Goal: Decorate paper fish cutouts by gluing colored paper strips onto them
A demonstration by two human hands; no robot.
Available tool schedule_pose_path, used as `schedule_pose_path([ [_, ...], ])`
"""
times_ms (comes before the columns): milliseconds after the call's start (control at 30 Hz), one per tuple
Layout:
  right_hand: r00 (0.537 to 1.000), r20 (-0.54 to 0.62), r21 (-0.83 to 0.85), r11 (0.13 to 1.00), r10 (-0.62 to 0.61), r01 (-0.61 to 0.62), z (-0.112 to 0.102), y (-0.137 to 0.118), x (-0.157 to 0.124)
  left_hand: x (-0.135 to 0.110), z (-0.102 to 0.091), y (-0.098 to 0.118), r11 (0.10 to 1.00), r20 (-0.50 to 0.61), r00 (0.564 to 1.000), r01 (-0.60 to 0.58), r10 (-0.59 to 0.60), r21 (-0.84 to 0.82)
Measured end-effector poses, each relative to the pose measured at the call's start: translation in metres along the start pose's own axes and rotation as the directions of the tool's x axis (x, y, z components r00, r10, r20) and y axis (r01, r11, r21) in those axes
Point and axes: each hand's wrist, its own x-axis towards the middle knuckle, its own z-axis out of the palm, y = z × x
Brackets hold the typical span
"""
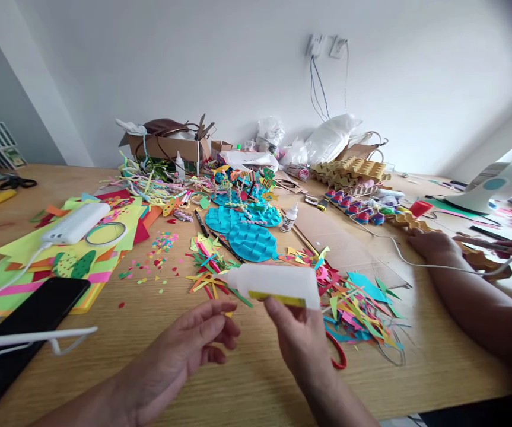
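Near the front edge of the worktop [140, 320], two hands work apart: the right hand [302, 344] grips a white squeeze bottle [277, 273], its long axis running side to side — tip [223, 276] toward the left edge, just beyond the left hand [197, 338], whose fingertips appear to pinch a yellow scrap [228, 314].

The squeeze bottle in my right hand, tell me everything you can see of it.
The squeeze bottle is whitish, translucent and plastic-looking, with a narrow tip and a yellow strip along its side. It lies sideways in the right hand, tip pointing left, held above the table. The left hand doesn't touch it. Its fill level is unclear.
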Motion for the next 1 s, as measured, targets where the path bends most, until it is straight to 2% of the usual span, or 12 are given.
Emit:
schedule_pose_path([
  [33,1.000,0.009,-0.004,1.000,0.021,-0.021,-0.004,-0.003,0.004,-0.003,-0.010,-0.002,0.986,-0.054,0.998,-0.004,0.013,0.165],
  [67,0.999,0.016,-0.015,0.999,0.039,-0.039,-0.007,-0.005,0.008,-0.005,-0.021,-0.003,0.933,-0.084,0.994,-0.034,0.069,0.357],
  [100,0.998,0.022,-0.026,0.998,0.056,-0.056,-0.009,-0.007,0.011,-0.007,-0.030,-0.004,0.830,-0.064,0.987,-0.086,0.145,0.552],
  [167,0.993,0.058,-0.048,0.994,0.101,-0.098,-0.010,-0.008,0.016,-0.008,-0.045,-0.005,0.488,0.067,0.945,-0.225,0.320,0.844],
  [233,0.982,0.111,-0.081,0.986,0.153,-0.144,-0.008,-0.006,0.019,-0.008,-0.051,-0.006,0.140,0.255,0.877,-0.335,0.407,0.932],
  [267,0.975,0.140,-0.112,0.981,0.175,-0.160,-0.005,-0.004,0.019,-0.008,-0.052,-0.008,-0.004,0.342,0.840,-0.376,0.421,0.927],
  [333,0.967,0.169,-0.223,0.963,0.189,-0.149,0.000,-0.001,0.018,-0.006,-0.051,-0.012,-0.223,0.483,0.771,-0.429,0.415,0.875],
  [400,0.967,0.193,-0.363,0.928,0.165,-0.086,0.005,0.002,0.017,-0.006,-0.050,-0.018,-0.359,0.560,0.725,-0.438,0.402,0.824],
  [467,0.963,0.237,-0.455,0.891,0.126,-0.004,0.010,0.004,0.016,-0.007,-0.051,-0.023,-0.426,0.586,0.708,-0.424,0.395,0.799],
  [600,0.944,0.317,-0.517,0.851,0.093,0.090,0.016,0.007,0.017,-0.008,-0.054,-0.027,-0.454,0.588,0.704,-0.406,0.398,0.793],
  [1000,0.930,0.357,-0.560,0.816,0.086,0.140,0.022,0.008,0.024,-0.007,-0.050,-0.025,-0.447,0.592,0.716,-0.421,0.370,0.789],
])
